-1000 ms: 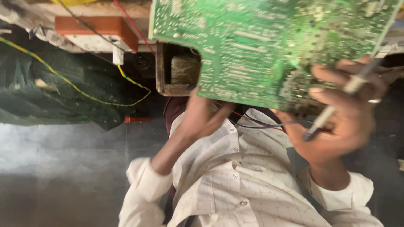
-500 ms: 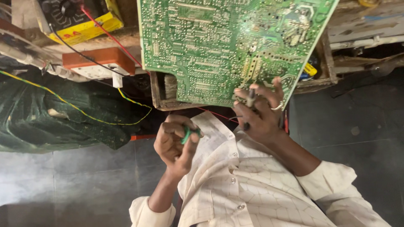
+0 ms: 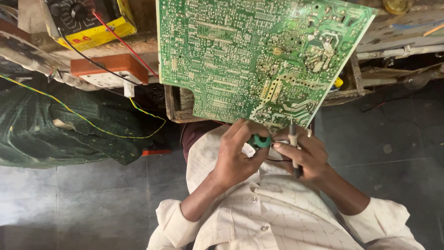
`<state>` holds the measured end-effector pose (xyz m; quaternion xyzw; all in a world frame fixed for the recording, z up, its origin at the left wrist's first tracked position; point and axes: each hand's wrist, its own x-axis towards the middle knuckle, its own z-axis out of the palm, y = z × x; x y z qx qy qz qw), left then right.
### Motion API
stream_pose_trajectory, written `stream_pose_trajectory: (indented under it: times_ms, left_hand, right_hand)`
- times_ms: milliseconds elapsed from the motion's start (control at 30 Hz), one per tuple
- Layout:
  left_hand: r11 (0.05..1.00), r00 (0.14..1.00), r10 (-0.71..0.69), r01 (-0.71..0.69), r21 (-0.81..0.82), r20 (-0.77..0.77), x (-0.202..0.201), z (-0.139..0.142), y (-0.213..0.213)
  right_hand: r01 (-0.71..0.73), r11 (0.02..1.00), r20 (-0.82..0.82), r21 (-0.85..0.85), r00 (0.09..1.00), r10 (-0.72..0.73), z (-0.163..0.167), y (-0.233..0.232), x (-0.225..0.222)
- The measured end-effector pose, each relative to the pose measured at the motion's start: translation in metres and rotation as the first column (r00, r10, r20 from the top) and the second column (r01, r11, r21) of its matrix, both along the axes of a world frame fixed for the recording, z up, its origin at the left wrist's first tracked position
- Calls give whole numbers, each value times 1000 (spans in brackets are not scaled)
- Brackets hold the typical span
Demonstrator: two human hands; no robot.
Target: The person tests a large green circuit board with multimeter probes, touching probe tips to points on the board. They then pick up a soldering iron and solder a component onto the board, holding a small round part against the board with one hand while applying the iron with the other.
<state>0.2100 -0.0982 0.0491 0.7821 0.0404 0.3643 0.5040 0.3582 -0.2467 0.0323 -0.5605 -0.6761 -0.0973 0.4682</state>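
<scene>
We see a large green circuit board (image 3: 252, 60) filling the upper middle of the view, with its solder side turned to us. It stands tilted: its long axis runs from the upper right corner down toward the lower edge, and its narrow lower part points down to the two hands. This lower edge is just above the fingers.

Our left hand (image 3: 238, 155) is closed, and its fingers pinch a small green ring-shaped part (image 3: 260, 141) just below the board's lower edge. Our right hand (image 3: 307, 159) is also closed, gripping a thin probe-like tool (image 3: 293, 150). The tool is almost upright; its long axis goes from the dark lower end in the hand up to the tip, which points at the lower edge of the board and seems to touch it. We cannot tell exactly which solder point it meets. The two hands are very close together, and the fingertips nearly touch around the green ring.

At the upper left lies a yellow multimeter (image 3: 90, 21) on a wooden bench (image 3: 148, 44), with red and black leads (image 3: 121, 42) going down from it. Near it sits an orange and white socket box (image 3: 108, 71). A dark green cloth (image 3: 55, 125) with a yellow wire across it hangs at the left, above the grey tiled floor (image 3: 83, 203).
</scene>
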Motion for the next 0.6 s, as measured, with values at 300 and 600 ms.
stream_pose_trajectory:
  times_ms: [300, 600]
  left_hand:
    - [979, 988, -152, 146, -139, -37, -2, -4, -1]
    - [968, 992, -77, 99, -232, 101, 14, -6, -7]
  right_hand:
    - [121, 992, 19, -36, 993, -120, -10, -17, 17]
    - [271, 961, 8, -53, 963, -271, 10, -54, 59]
